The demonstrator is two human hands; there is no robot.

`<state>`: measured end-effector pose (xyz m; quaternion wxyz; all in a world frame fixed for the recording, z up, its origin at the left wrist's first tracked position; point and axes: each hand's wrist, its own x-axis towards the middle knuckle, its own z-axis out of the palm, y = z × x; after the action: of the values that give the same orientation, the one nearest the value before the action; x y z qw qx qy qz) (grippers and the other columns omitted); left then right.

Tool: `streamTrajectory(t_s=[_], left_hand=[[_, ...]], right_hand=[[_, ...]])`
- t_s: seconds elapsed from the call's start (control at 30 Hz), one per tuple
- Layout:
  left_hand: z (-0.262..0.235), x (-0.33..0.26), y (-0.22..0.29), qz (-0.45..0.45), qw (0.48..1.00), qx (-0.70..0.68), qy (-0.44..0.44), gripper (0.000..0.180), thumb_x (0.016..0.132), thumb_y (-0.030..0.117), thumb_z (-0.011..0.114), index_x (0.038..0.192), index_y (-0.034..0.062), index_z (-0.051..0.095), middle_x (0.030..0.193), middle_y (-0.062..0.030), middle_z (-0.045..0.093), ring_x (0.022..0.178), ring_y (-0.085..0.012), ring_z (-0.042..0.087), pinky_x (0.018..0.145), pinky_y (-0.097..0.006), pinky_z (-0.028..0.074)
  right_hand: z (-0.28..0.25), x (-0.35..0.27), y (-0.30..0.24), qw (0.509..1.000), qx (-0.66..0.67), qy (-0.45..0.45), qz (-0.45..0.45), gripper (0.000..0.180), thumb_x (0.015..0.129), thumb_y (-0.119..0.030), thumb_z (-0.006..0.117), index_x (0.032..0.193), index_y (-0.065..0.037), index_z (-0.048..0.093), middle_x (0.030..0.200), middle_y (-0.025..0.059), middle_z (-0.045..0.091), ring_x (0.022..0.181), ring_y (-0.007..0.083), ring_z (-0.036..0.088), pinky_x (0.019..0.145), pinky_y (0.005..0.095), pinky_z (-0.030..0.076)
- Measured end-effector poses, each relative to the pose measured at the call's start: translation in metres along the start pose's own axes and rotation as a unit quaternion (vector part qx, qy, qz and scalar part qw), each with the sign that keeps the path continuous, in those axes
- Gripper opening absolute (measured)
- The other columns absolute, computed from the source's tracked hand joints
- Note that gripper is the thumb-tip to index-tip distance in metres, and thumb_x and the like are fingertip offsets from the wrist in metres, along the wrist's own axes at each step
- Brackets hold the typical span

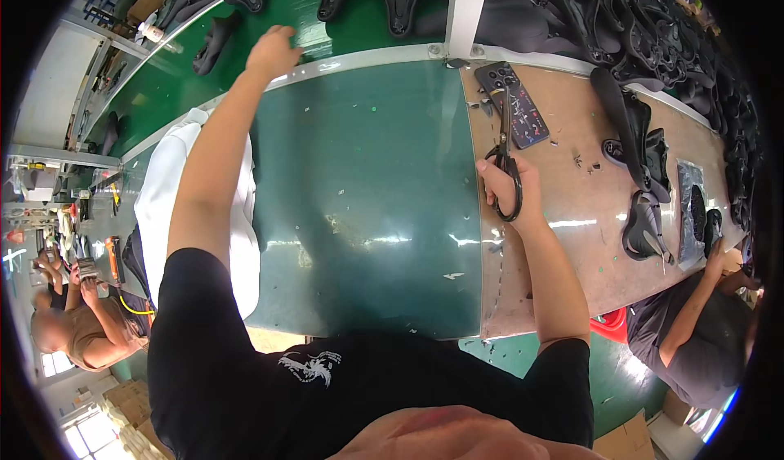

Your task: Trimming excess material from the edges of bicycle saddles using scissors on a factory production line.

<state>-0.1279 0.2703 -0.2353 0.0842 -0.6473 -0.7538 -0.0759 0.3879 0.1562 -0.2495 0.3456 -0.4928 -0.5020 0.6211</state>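
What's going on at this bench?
A person's right hand holds black-handled scissors, their blades by a phone on the brown board. The left hand is stretched out over the green surface beyond the rail, near a black molded part, with nothing visible in it. Small scraps lie about, and more black parts sit at right.

black-handled scissors [504, 143], blades pointing away, in right grip [529, 189]
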Motion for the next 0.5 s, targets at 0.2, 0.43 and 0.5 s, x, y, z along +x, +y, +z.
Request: streamTrajectory(t_s=[0.2,0.43,0.5], left_hand=[[0.032,0.045,0.064,0.02,0.996,-0.076,0.043,0.054,0.092,0.019,0.073,0.144,0.0152,0.058,0.15,-0.0143,0.053,0.133,-0.0385,0.056,0.109,-0.046,0.05],[0.043,0.082,0.041,0.12,0.991,-0.049,0.013,0.04,0.09,0.02,0.076,0.126,0.0052,0.063,0.137,-0.0135,0.061,0.13,-0.0357,0.058,0.105,-0.044,0.051],[0.022,0.063,0.048,0.141,0.989,-0.033,0.035,0.038,0.088,0.02,0.078,0.121,0.0047,0.064,0.134,-0.0133,0.063,0.131,-0.0354,0.058,0.105,-0.045,0.05]], right_hand=[[-0.003,-0.002,0.003,1.0,0.004,0.01,0.003,0.023,0.092,-0.017,0.079,0.082,-0.004,0.064,0.062,-0.0016,0.058,0.05,0.0057,0.051,0.046,0.0243,0.04],[-0.001,-0.002,0.0,1.0,0.005,0.005,0.027,0.021,0.091,-0.016,0.08,0.083,-0.003,0.066,0.064,-0.0014,0.06,0.051,0.0053,0.052,0.047,0.0241,0.04],[0.001,-0.002,0.0,1.0,0.006,-0.001,0.024,0.021,0.091,-0.016,0.08,0.084,-0.003,0.066,0.065,-0.0013,0.06,0.051,0.0054,0.052,0.047,0.024,0.041]])
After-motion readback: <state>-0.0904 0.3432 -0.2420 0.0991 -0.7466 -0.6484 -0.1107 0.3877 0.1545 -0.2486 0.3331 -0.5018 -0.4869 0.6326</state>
